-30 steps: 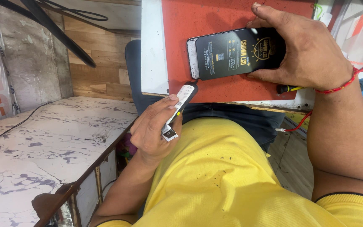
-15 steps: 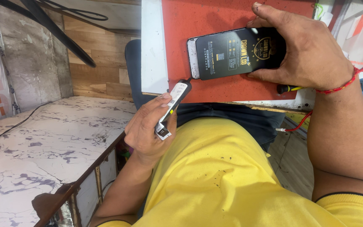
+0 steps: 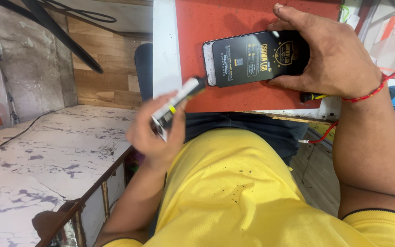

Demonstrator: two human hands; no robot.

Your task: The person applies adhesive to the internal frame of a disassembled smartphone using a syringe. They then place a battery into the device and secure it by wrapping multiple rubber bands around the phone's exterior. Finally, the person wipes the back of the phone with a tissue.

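Phone (image 3: 257, 57) lies flat on the red mat (image 3: 234, 18) on the worktop, right hand (image 3: 330, 59) clamped over its far end, left hand (image 3: 154, 137) wrapped round a blurry white-and-black tube (image 3: 177, 106), maybe glue; slick, breakable glass, so grip the edges.

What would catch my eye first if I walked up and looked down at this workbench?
Probably the dark phone screen lying on the red mat at the top, pinned by the right hand. Next comes the left hand just below the mat's edge, holding a small white tube with its dark tip pointed at the phone screen's near end. The bright yellow shirt fills the foreground.
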